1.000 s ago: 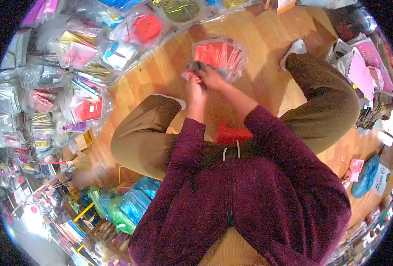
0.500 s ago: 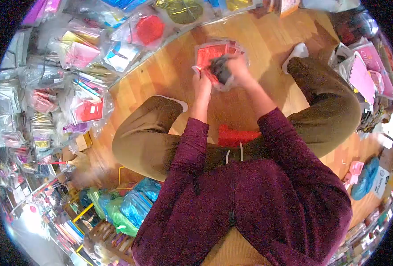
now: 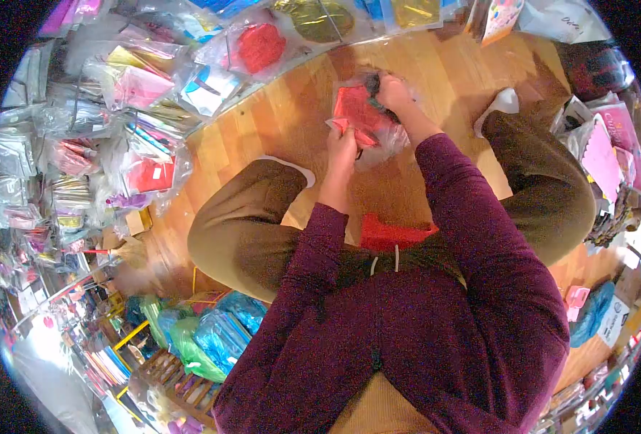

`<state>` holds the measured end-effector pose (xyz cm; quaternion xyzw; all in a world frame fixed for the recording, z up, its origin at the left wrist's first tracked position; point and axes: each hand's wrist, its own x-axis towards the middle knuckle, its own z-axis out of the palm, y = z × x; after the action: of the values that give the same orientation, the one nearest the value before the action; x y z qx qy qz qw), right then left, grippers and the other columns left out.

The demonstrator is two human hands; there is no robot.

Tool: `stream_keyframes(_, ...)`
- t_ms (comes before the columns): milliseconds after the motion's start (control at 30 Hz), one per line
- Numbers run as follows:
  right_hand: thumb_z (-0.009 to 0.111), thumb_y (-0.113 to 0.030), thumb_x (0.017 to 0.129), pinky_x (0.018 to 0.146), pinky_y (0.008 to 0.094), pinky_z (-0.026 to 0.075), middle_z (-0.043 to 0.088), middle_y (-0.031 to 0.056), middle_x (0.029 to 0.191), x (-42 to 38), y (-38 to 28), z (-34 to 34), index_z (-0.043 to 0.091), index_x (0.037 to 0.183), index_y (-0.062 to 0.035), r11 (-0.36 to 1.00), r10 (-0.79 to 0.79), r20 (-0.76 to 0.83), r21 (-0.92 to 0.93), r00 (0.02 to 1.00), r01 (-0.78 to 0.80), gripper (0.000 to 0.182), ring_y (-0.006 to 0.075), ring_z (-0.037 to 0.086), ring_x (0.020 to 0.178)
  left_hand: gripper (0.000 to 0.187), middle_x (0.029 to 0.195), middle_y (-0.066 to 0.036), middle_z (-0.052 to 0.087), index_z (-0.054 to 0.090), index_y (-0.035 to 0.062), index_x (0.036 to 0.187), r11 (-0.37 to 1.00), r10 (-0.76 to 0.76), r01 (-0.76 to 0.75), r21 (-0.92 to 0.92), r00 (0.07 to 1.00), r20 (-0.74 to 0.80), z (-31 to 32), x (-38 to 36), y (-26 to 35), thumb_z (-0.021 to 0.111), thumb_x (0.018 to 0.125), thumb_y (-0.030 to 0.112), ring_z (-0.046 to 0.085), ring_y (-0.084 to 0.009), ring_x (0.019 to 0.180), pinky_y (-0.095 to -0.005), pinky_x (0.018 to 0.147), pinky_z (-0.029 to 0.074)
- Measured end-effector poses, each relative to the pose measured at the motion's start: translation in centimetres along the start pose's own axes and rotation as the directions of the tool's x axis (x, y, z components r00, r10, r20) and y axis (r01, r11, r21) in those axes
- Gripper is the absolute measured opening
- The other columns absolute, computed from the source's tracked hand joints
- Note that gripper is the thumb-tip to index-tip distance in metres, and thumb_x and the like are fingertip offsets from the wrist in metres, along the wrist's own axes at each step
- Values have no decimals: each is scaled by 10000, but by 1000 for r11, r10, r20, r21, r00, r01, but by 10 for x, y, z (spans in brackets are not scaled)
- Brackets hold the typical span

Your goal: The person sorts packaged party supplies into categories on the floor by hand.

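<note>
At upper centre, the left hand (image 3: 343,141) pinches the clear bag of red packets (image 3: 360,116) at its lower edge, steadying it, while the right hand (image 3: 393,92) grips something dark at its top.

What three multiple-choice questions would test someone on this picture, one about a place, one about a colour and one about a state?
1. Where does the clear plastic packet of red items sit?
A. on a shelf
B. above the wooden floor, in both hands
C. inside a box

2. What colour are the person's sleeves?
A. maroon
B. white
C. yellow

3. How is the left hand?
A. flat on the floor
B. hanging free
C. gripping the packet's near edge

Answers: 1 B, both hands lift it above the boards. 2 A, both arms show maroon fabric. 3 C, its fingers close on the packet while the right hand holds the far end.
</note>
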<state>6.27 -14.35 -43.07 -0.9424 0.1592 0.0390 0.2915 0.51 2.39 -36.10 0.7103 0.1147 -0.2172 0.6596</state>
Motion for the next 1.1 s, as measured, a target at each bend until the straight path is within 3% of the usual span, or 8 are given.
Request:
stream_keyframes(367,537,-77,574,682,328,444,577,175,845,-33,45,-37,586,903,-52,964,172,-105,223,980,-145,334,283,573,757,175,767,-87,557,485,4,879,971,187,-190,-148,982,-31,1,10,-11,387,827,140,551,-172,642,-299,553,446)
stream_keyframes(467,565,-32,547,666,271,435,586,143,796,-61,34,-50,575,879,-12,803,12,45,594,999,-37,332,189,564,720,212,730,-83,546,462,30,862,964,127,-105,-243,989,79,1,5,-5,412,833,234,549,-190,608,-312,527,449)
stream_keyframes(667,563,-32,547,695,285,429,588,135,817,-115,-43,-67,543,920,33,766,-532,144,503,835,401,379,192,555,749,364,889,-66,506,397,7,1024,936,135,-131,-327,991,-11,3,-2,10,507,791,265,530,-164,694,-286,619,432)
stream_keyframes(767,571,-41,547,715,278,423,584,143,827,-139,-64,-81,534,943,30,712,-547,247,639,800,290,404,201,553,755,195,804,-46,529,498,23,928,944,267,-264,-199,964,-9,-5,-3,-1,478,793,162,524,-160,673,-279,611,427)
stream_keyframes(833,577,-49,592,716,277,420,590,118,833,-125,-44,-72,544,937,20,760,-525,345,601,778,247,354,187,551,755,163,756,-35,538,546,38,882,954,-40,39,-299,999,4,-9,-24,5,420,795,94,528,-163,669,-286,607,427)
stream_keyframes(967,534,-50,701,709,280,424,588,74,850,-83,-12,-70,560,933,-15,460,132,101,875,986,-151,237,152,534,788,241,902,-89,527,458,5,1030,949,13,-24,-315,999,-38,-7,-37,-2,324,838,61,534,-183,772,-308,657,439)
stream_keyframes(1067,510,-60,721,727,270,417,571,82,908,-74,-17,-54,548,960,-20,670,62,-57,743,996,1,245,154,519,837,252,967,-101,503,409,-3,1072,974,12,-17,-225,1000,-27,-3,-42,5,316,848,67,520,-199,825,-325,706,431)
stream_keyframes(1100,491,-72,737,729,276,415,558,88,937,-73,-16,-36,540,976,-21,926,-163,52,353,985,135,249,164,515,851,248,969,-98,502,410,-4,1068,976,23,-28,-214,999,-22,-1,-44,6,328,847,73,517,-202,835,-329,716,428)
